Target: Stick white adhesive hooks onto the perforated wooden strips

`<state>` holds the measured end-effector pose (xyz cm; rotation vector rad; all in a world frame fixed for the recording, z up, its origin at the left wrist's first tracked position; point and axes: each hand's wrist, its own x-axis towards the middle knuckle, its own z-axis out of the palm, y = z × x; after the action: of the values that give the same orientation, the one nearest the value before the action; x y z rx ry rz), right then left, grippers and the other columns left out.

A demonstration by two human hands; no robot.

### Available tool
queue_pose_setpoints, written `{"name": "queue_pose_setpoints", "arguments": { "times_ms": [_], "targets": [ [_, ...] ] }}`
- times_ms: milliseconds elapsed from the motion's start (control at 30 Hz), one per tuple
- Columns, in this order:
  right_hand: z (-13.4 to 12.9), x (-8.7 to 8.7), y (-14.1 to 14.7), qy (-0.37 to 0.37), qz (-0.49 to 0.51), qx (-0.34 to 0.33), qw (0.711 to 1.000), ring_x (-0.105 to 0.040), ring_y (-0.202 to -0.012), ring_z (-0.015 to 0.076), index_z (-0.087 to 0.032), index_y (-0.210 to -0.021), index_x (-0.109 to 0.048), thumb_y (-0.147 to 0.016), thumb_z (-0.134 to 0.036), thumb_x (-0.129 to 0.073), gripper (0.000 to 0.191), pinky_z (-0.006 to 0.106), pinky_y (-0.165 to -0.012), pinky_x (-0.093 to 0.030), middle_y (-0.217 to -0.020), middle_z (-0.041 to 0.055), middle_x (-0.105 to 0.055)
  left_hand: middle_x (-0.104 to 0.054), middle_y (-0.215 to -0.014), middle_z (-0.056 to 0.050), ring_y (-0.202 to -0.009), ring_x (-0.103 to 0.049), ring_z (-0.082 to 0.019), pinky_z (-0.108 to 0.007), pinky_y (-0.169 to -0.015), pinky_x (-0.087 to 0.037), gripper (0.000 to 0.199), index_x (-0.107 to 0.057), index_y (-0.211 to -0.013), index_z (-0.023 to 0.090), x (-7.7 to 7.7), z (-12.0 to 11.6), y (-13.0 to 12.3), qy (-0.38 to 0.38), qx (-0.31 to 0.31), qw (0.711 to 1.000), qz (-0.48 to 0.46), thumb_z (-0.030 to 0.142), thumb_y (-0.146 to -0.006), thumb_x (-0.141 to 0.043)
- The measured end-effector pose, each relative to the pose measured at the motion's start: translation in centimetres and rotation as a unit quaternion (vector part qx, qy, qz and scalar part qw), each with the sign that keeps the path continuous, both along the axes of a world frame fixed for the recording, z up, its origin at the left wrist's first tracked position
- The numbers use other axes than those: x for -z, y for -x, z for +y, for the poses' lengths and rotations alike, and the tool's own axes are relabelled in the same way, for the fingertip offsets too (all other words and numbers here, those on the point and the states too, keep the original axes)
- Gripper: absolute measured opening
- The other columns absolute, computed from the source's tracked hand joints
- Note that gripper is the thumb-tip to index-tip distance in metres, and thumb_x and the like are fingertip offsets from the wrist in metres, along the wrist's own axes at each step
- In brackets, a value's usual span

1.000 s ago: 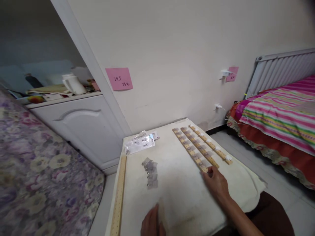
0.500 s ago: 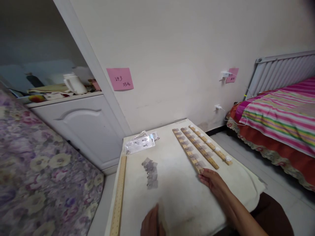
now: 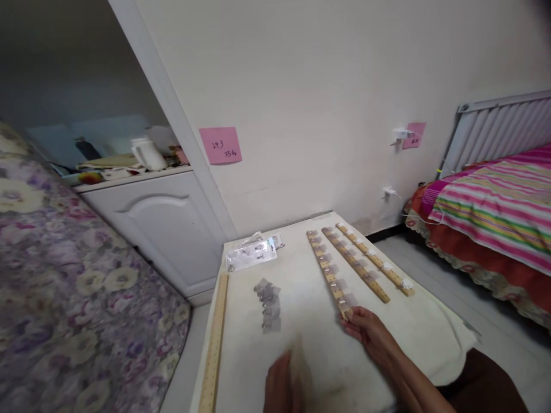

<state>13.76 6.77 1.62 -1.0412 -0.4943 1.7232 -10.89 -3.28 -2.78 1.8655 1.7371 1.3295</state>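
Note:
My right hand (image 3: 365, 328) is closed on the near end of a wooden strip (image 3: 331, 276), thumb and fingers pinching it. Clear plastic pieces with small metal parts line that strip. Two similar strips lie to its right: a middle wooden strip (image 3: 355, 263) with clear pieces, and a right-hand wooden strip (image 3: 374, 258) with white pieces. At the table's near edge is my left hand (image 3: 282, 381), smeared by motion. A pale blur shows beside its fingers, and I cannot make out whether it holds anything. Beyond that hand, several clear plastic hooks (image 3: 270, 310) lie overlapping in a row.
A long bare wooden strip (image 3: 215, 338) lies along the left edge of the cloth-covered table (image 3: 297, 287). Clear plastic packages (image 3: 252, 254) rest at the back left. The wall stands behind, a flowered cover (image 3: 99, 321) to the left, a bed (image 3: 495, 206) to the right.
The near end of the held strip has swung a little left and toward me with my right hand. My left hand has shifted slightly right. The view has turned slightly left.

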Motion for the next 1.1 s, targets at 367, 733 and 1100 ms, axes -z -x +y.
{"name": "queue_pose_setpoints", "arguments": {
  "times_ms": [367, 733, 1100],
  "targets": [
    [-7.6, 1.8, 7.0, -0.089, 0.026, -0.028, 0.995, -0.056, -0.058, 0.0130, -0.017, -0.073, -0.060, -0.063, -0.031, -0.075, 0.023, 0.024, -0.058, -0.043, -0.063, -0.0016, -0.065, -0.018, -0.149, -0.018, -0.131, -0.035, -0.030, -0.034, -0.099, -0.043, 0.097, -0.018, -0.143, 0.015, -7.2, 2.5, -8.8, 0.143, -0.015, 0.982, -0.124, 0.016, -0.058, -0.066],
    [-9.9, 2.7, 10.0, -0.111, -0.064, -0.073, 0.989, -0.053, -0.060, 0.0145, -0.018, -0.063, -0.058, -0.054, -0.016, -0.067, 0.013, 0.024, -0.058, -0.042, -0.059, -0.0031, -0.061, -0.006, -0.154, -0.015, -0.141, -0.019, -0.030, -0.033, -0.108, -0.035, 0.096, -0.022, -0.143, 0.014, -8.7, 0.8, -6.4, 0.202, -0.084, 0.970, -0.107, 0.008, -0.054, -0.059],
    [-11.3, 2.4, 10.7, -0.080, 0.012, -0.130, 0.988, -0.045, -0.045, 0.0081, -0.018, -0.069, -0.054, -0.052, -0.051, -0.082, 0.046, 0.020, -0.048, -0.030, -0.052, -0.0049, -0.056, -0.010, -0.156, -0.011, -0.143, -0.013, -0.025, -0.039, -0.116, -0.022, 0.079, -0.029, -0.141, 0.019, -7.5, 2.4, -4.6, 0.124, -0.112, 0.979, -0.112, 0.004, -0.068, -0.055]
  ]
}}
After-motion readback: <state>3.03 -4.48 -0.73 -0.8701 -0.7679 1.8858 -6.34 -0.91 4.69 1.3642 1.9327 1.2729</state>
